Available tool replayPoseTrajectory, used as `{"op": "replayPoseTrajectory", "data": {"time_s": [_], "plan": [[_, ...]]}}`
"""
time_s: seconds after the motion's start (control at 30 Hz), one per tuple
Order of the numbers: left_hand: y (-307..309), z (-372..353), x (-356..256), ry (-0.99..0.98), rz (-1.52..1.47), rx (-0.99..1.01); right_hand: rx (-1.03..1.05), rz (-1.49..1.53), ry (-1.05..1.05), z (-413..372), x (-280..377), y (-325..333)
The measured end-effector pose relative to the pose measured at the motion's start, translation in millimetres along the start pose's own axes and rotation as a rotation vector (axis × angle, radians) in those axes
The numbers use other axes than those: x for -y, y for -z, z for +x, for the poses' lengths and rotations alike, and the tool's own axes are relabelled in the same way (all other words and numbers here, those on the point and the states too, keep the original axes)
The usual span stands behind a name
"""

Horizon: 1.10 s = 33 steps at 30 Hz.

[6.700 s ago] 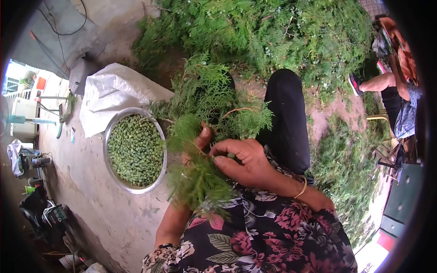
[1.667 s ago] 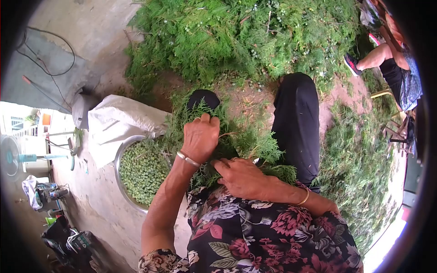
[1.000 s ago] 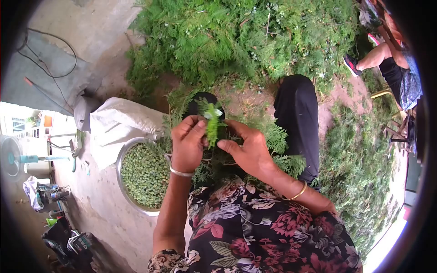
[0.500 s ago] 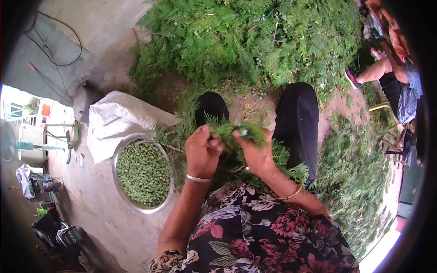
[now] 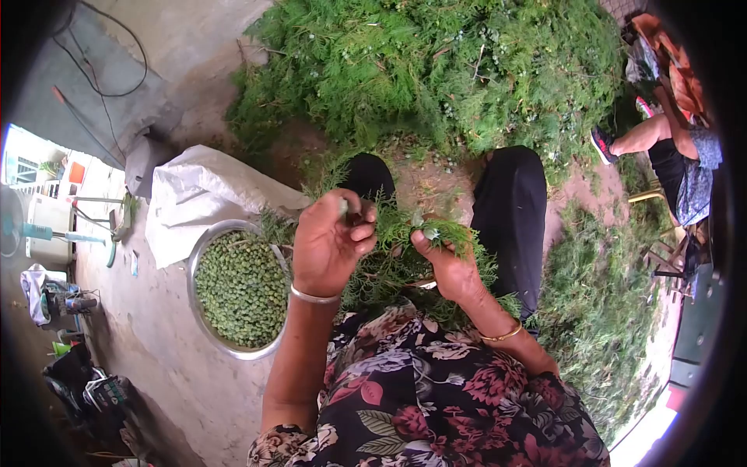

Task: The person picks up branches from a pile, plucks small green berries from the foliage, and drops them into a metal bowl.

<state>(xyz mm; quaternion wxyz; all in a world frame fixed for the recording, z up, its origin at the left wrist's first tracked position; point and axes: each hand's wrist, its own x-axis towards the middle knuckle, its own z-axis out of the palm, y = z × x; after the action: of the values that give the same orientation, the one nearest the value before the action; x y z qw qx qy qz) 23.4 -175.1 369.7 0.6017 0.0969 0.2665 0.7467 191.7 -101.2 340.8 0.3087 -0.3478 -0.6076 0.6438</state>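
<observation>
Right hand (image 5: 455,274) pinches green sprig (image 5: 459,238), likely light and springy, best held near its base; left hand (image 5: 327,245) half-curled, can't tell if gripping.

Berries (image 5: 241,289) lie in a basin (image 5: 247,355) at left; sack (image 5: 204,194) behind it; branches (image 5: 436,74) ahead.

A feathery green sprig (image 5: 463,237) is held in the right hand (image 5: 454,268), its fine foliage fanned out over the grip and partly hidden by it. Small pale blue-green cones (image 5: 431,233) are seen among the greenery, just beside the thumb. A small pale-green piece (image 5: 343,207) is pinched in the curled left hand (image 5: 325,243); its full shape is hidden.
</observation>
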Motion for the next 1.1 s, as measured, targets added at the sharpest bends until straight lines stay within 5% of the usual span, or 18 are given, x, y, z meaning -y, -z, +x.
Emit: {"op": "replayPoseTrajectory", "data": {"time_s": [0.07,0.13,0.27,0.37,0.43,0.47,0.5,0.57,0.6,0.63,0.7,0.73,0.77,0.83,0.9,1.03,1.1], "plan": [[-6.2,1.8,-3.0,-0.007,0.18,-0.01,0.045,-0.033,-0.024,0.0,-5.9,4.2],[-16.8,2.9,-2.4,-0.081,0.953,0.004,0.087,-0.065,-0.049,-0.5,-5.7,6.3],[-15.6,5.7,3.8,-0.027,1.094,0.194,0.182,-0.074,0.111,-0.9,-8.9,9.5],[-19.7,2.6,10.3,-0.226,1.35,0.188,0.212,-0.296,0.261,-2.4,-0.3,11.6],[-17.9,-1.4,30.2,-0.59,1.375,0.015,0.222,-0.496,0.282,-3.1,4.6,7.6],[-14.8,-1.0,33.6,-0.687,1.482,-0.047,0.173,-0.19,0.009,-3.4,4.3,0.9],[-15.1,-2.3,33.8,-0.688,1.48,-0.05,0.12,0.117,-0.262,-3.8,3.3,-2.6],[-16.2,-6.2,33.2,-0.573,1.222,-0.158,0.128,0.061,-0.151,-3.3,-3.2,-2.1],[-13.4,-12.0,29.0,-0.349,0.959,-0.257,0.13,0.01,-0.039,-3.7,-5.2,-2.3],[-14.9,-14.0,28.3,-0.352,0.959,-0.26,0.133,0.01,-0.038,-4.7,-3.0,-3.2],[-18.1,-18.0,24.1,-0.189,0.477,-0.195,0.058,0.185,-0.154,-5.7,7.1,-8.3],[-17.4,-20.3,21.8,-0.191,0.819,-0.194,0.078,0.095,-0.135,-6.3,9.7,-7.6],[-14.3,-19.6,24.4,-0.204,0.82,-0.21,0.099,0.096,-0.134,-6.5,6.5,-5.8],[-4.4,-12.6,38.4,-0.405,1.273,-0.027,0.144,-0.288,0.158,-5.9,-5.9,-1.3],[-2.4,-11.5,43.2,-0.462,1.237,-0.04,0.16,-0.251,0.154,-7.6,-11.2,-1.9],[5.3,-17.3,42.7,-0.242,1.068,-0.081,0.088,-0.001,-0.054,-10.1,-6.8,-4.9],[9.6,-19.5,41.4,0.053,0.258,-0.129,0.222,-0.267,0.248,-6.1,-0.1,-0.8]]}}
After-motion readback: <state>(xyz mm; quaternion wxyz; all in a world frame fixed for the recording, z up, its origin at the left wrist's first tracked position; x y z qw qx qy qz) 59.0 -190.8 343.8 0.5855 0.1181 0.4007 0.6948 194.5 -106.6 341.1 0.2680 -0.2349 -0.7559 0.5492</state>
